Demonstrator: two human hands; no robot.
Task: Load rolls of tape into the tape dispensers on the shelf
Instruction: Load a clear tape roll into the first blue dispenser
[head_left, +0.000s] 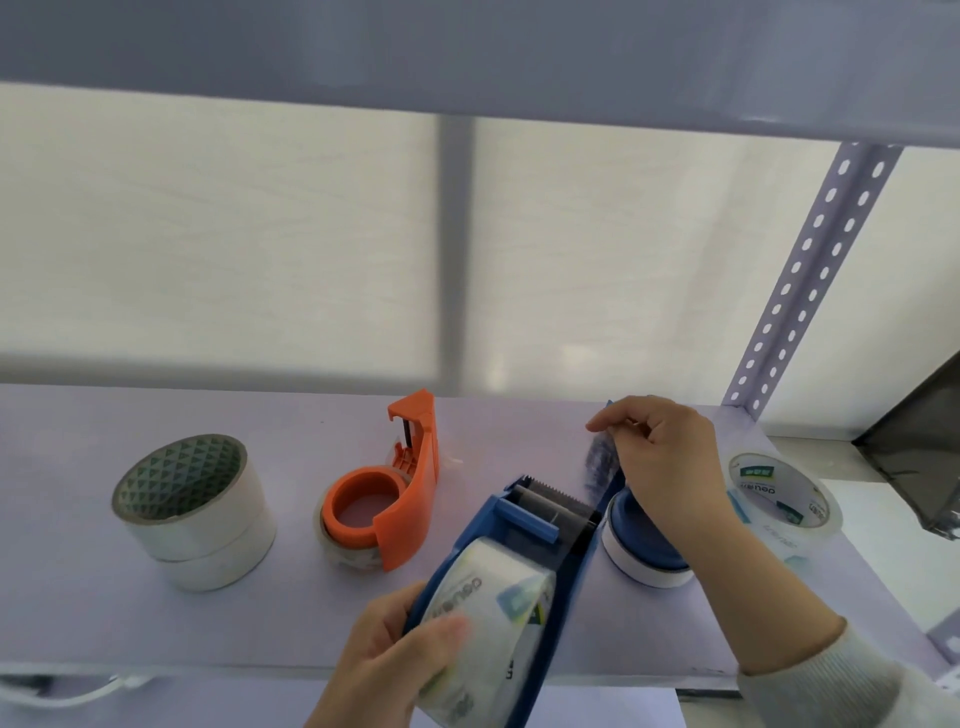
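left fingers: curled round the clear tape roll (483, 623) seated in the blue dispenser (524, 561), thumb across its face; left hand (395, 660) at 6 o'clock
right fingers: right hand (660, 457) at 3 o'clock, pinching what looks like the tape's loose end above the serrated blade (550, 488); blurred, hard to be sure
roll handling: light, stiff core, slick film, sticky end; best held by the rims, I judge
dispenser: rigid plastic, teeth sharp; hold the frame, not the blade
orange dispenser (395, 499): at 9 o'clock of the blue one, already on a roll
spare rolls: white stack (192, 514) far left; printed roll (784, 499) at right
shelf (78, 597): carries everything
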